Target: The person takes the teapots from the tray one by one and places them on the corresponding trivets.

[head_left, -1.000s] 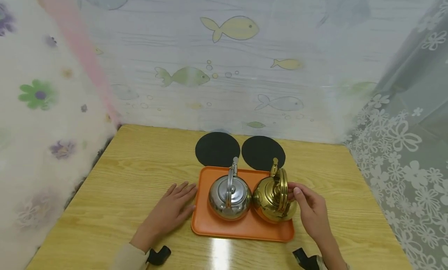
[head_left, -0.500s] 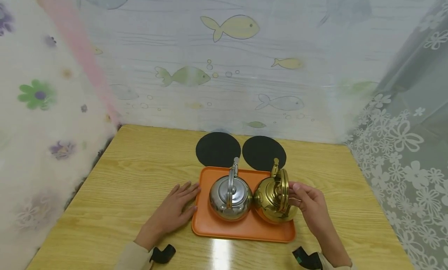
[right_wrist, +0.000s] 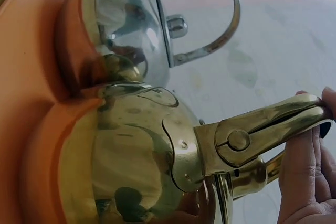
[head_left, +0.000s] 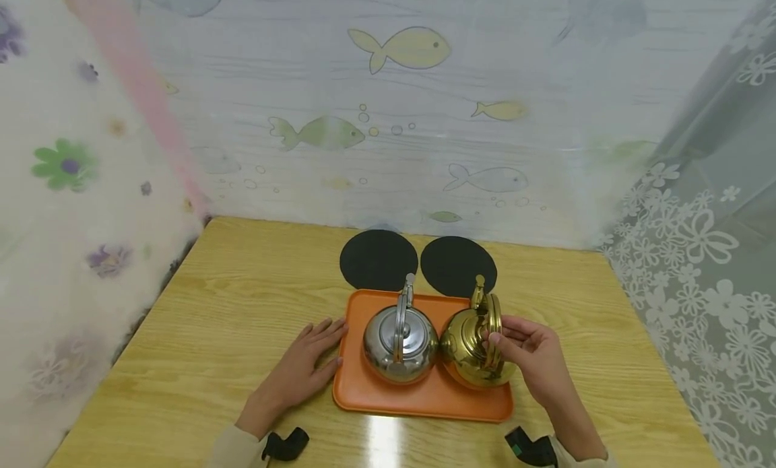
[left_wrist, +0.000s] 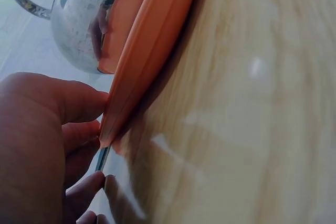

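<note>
An orange tray [head_left: 418, 406] carries two kettles side by side. The silver kettle [head_left: 394, 370] is on the left. Beside it, nearly touching, stands the gold kettle [head_left: 463, 367], both spouts pointing to the far side. My right hand [head_left: 539, 360] holds the gold kettle's arched handle [right_wrist: 273, 121], fingers beneath it and thumb over it. Both kettle bases appear to rest on the tray. With relaxed fingers, my left hand [head_left: 297, 370] touches the tray's left edge; its thumb and fingertips meet the rim in the left wrist view.
Two round black mats [head_left: 378, 259] lie on the wooden table [head_left: 254, 273] behind the tray. A wall covering with printed fish [head_left: 412, 47] rises at the table's back, and a lace-patterned curtain [head_left: 703, 252] hangs on the right. Black camera mounts [head_left: 287, 444] sit at both wrists.
My left hand has shifted slightly right, onto the tray's edge. My right hand's thumb has come over the gold kettle's handle, with the fingers under it. The kettles and tray have barely moved.
</note>
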The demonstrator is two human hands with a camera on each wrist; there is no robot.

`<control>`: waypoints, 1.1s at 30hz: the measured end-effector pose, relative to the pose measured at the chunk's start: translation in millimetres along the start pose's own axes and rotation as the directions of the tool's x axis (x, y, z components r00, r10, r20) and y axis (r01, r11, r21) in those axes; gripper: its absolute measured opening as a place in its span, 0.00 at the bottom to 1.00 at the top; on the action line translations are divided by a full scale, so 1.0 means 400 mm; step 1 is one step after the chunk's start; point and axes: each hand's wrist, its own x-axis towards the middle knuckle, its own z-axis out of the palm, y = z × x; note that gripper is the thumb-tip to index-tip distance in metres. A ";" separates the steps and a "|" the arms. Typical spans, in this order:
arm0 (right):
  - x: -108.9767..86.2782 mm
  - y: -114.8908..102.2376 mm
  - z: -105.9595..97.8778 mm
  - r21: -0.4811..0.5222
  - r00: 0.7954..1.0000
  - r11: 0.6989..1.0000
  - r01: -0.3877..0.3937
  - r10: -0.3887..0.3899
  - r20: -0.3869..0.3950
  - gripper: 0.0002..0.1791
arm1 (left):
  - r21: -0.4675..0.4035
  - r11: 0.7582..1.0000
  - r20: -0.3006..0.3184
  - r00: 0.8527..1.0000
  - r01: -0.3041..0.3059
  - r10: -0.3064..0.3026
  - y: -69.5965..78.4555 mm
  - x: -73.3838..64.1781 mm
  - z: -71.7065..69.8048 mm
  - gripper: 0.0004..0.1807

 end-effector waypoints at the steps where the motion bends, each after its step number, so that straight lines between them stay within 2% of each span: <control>1: 0.002 0.001 -0.002 -0.002 1.000 1.000 0.004 -0.004 0.019 0.22 | -0.015 1.000 -0.005 1.000 0.001 -0.001 -0.002 -0.002 0.003 0.31; 5: 0.012 0.001 -0.015 0.001 0.993 1.000 -0.006 0.006 0.118 0.23 | -0.079 0.997 -0.028 1.000 0.005 -0.008 -0.006 -0.008 0.011 0.30; 9: 0.022 0.003 -0.025 0.030 0.982 0.999 -0.021 0.014 0.191 0.24 | -0.099 0.995 -0.057 0.998 -0.006 0.001 -0.007 -0.008 0.012 0.30; 16: 0.037 -0.002 -0.040 -0.001 0.962 0.998 -0.069 0.067 0.265 0.20 | -0.088 0.996 -0.099 0.995 -0.021 0.012 -0.007 -0.006 0.018 0.29; 22: 0.047 -0.010 -0.057 -0.037 0.937 0.993 -0.115 0.121 0.329 0.17 | -0.096 0.995 -0.122 0.992 -0.039 0.027 -0.004 -0.004 0.022 0.29; 27: 0.051 -0.022 -0.057 -0.079 0.927 0.988 -0.132 0.151 0.343 0.16 | -0.086 0.996 -0.115 0.993 -0.031 0.020 -0.007 -0.007 0.025 0.28; 33: 0.048 -0.025 -0.052 -0.098 0.932 0.987 -0.126 0.152 0.330 0.16 | -0.050 0.998 -0.109 0.994 -0.037 0.031 -0.007 -0.007 0.029 0.29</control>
